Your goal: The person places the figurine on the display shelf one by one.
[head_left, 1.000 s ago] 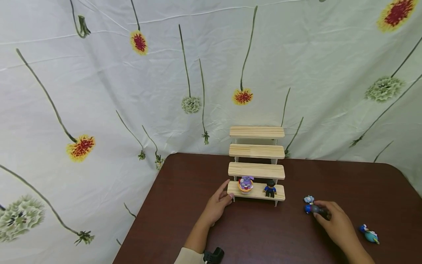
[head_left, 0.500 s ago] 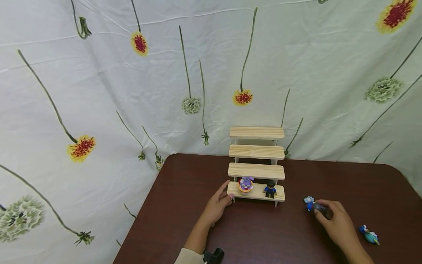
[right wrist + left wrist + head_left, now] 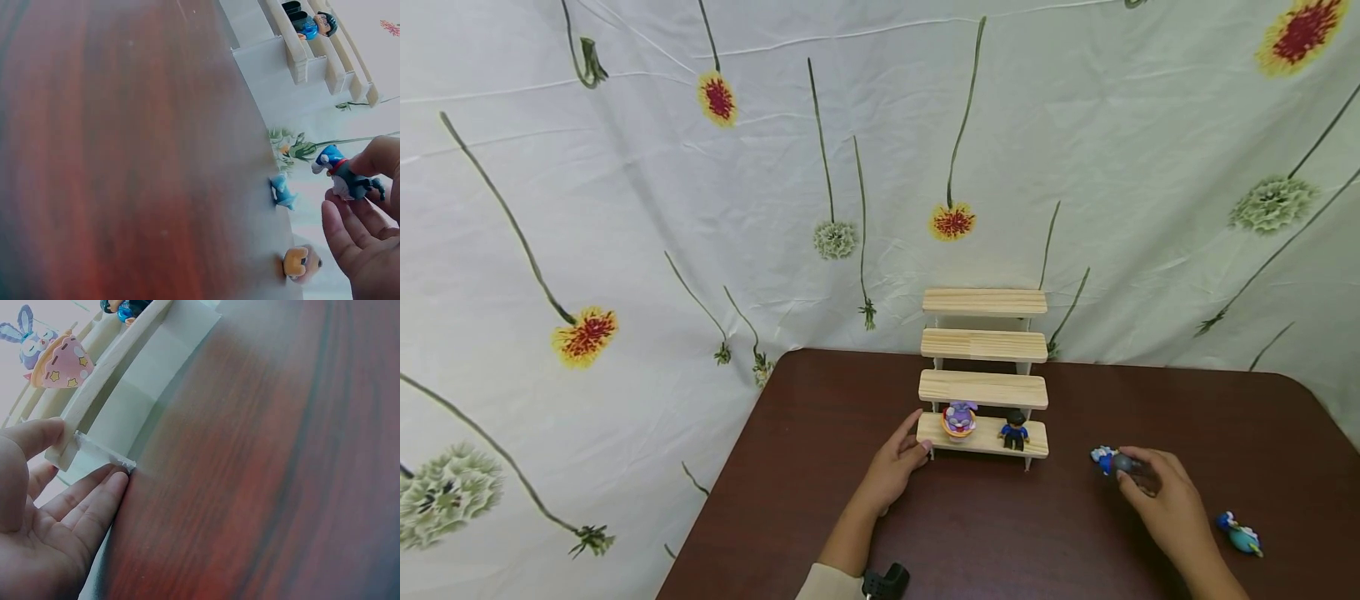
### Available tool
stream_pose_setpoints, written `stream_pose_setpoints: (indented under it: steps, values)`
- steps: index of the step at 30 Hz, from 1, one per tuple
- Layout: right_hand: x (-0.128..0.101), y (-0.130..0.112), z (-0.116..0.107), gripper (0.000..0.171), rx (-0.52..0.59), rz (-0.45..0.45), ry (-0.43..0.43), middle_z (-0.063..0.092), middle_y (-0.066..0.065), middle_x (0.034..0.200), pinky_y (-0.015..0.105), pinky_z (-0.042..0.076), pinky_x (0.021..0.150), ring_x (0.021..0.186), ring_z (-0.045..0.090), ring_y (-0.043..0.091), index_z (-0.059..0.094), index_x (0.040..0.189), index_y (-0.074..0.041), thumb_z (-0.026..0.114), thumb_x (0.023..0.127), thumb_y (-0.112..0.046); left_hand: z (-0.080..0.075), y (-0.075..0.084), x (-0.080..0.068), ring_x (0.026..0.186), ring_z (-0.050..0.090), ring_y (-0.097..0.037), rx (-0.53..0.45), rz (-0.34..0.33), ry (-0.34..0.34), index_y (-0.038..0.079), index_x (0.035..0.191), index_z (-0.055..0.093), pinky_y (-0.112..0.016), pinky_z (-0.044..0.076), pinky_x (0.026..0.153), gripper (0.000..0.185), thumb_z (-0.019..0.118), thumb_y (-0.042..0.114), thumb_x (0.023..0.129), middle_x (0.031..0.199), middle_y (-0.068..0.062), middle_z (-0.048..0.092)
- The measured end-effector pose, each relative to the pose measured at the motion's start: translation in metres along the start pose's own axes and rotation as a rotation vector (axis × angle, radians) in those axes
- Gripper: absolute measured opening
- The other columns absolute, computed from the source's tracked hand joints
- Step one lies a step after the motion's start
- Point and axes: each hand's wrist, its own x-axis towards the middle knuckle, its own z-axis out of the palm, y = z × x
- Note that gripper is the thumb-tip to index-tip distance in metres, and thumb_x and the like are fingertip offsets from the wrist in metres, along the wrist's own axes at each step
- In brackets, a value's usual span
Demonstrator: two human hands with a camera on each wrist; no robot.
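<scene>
My left hand (image 3: 895, 471) holds the left end of the lowest step of a wooden stepped shelf (image 3: 982, 387). In the left wrist view, the fingers (image 3: 103, 503) touch its clear side leg. On that step sit a purple rabbit figurine (image 3: 959, 419) in a pink star-patterned cup and a black-haired toy figure (image 3: 1015, 430) in blue. Right of the shelf, my right hand (image 3: 1168, 500) pinches a grey toy figurine (image 3: 351, 178) with a blue head and red collar between thumb and fingers. A light-blue toy (image 3: 284, 190) lies beyond it.
A teal and blue toy (image 3: 1243, 535) lies on the dark brown table (image 3: 1000, 533), right of my right hand. An orange-brown toy (image 3: 303, 262) shows below that hand in the right wrist view. Behind the table hangs a flower-printed cloth (image 3: 775, 183).
The grey figurine has shifted slightly right and turned in my right hand's fingers, its blue head coming nearer the light-blue toy in view. My left hand stays at the shelf.
</scene>
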Motion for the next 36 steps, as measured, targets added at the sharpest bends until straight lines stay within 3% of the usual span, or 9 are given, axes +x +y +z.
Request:
stream_pose_setpoints:
  steps: [8, 19, 26, 36]
  values:
    - [0.004, -0.006, -0.001, 0.034, -0.015, -0.018, 0.02, 0.059, 0.016, 0.119, 0.001, 0.045, 0.067, 0.09, 0.04, -0.027, 0.065, 0.128, -0.004, 0.071, 0.094, -0.009, 0.0, 0.0, -0.001, 0.124, 0.063, -0.025, -0.009, -0.008, -0.003, 0.036, 0.157, 0.035, -0.039, 0.053, 0.107, 0.061, 0.062, 0.032, 0.102, 0.136, -0.017, 0.062]
    - [0.008, -0.014, -0.004, 0.039, 0.037, 0.03, -0.038, 0.055, 0.01, 0.125, 0.001, 0.046, 0.07, 0.093, 0.042, -0.023, 0.062, 0.135, -0.009, 0.064, 0.101, -0.027, 0.0, 0.0, 0.0, 0.122, 0.064, -0.026, -0.021, -0.008, -0.003, 0.033, 0.158, 0.035, -0.039, 0.054, 0.106, 0.062, 0.062, 0.031, 0.102, 0.134, -0.018, 0.063]
    - [0.012, -0.018, -0.004, 0.037, 0.034, 0.014, -0.045, 0.056, 0.001, 0.119, 0.016, 0.052, 0.07, 0.092, 0.046, -0.016, 0.066, 0.132, -0.013, 0.065, 0.1, -0.033, 0.0, 0.001, 0.0, 0.122, 0.063, -0.024, -0.025, -0.007, -0.006, 0.034, 0.157, 0.035, -0.039, 0.053, 0.107, 0.061, 0.061, 0.031, 0.102, 0.134, -0.017, 0.064]
    - [0.017, -0.024, -0.003, 0.033, 0.023, -0.013, -0.014, 0.056, -0.008, 0.109, 0.017, 0.04, 0.062, 0.088, 0.046, -0.01, 0.071, 0.123, -0.014, 0.067, 0.099, -0.035, 0.0, 0.001, 0.0, 0.122, 0.064, -0.025, -0.027, -0.016, -0.004, 0.035, 0.157, 0.035, -0.04, 0.053, 0.108, 0.061, 0.061, 0.031, 0.102, 0.134, -0.017, 0.063]
